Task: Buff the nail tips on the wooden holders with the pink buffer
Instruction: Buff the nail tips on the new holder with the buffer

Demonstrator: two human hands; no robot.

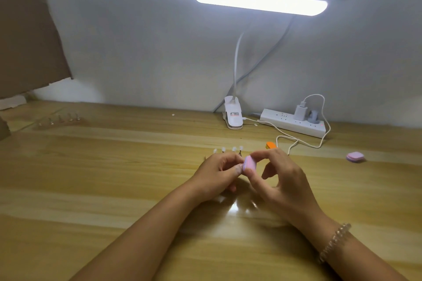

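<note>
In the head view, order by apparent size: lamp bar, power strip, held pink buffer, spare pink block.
1. lamp bar
2. power strip
3. held pink buffer and spare pink block: alike, unranked

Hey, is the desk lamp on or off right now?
On. The lamp glows bright white along its bar, and its glare shows on the table.

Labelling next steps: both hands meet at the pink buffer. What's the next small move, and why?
Probably one short buffer stroke: the right hand pinches it against the fingertips of the curled left hand. What the left holds is hidden; nail tips stand just behind.
</note>
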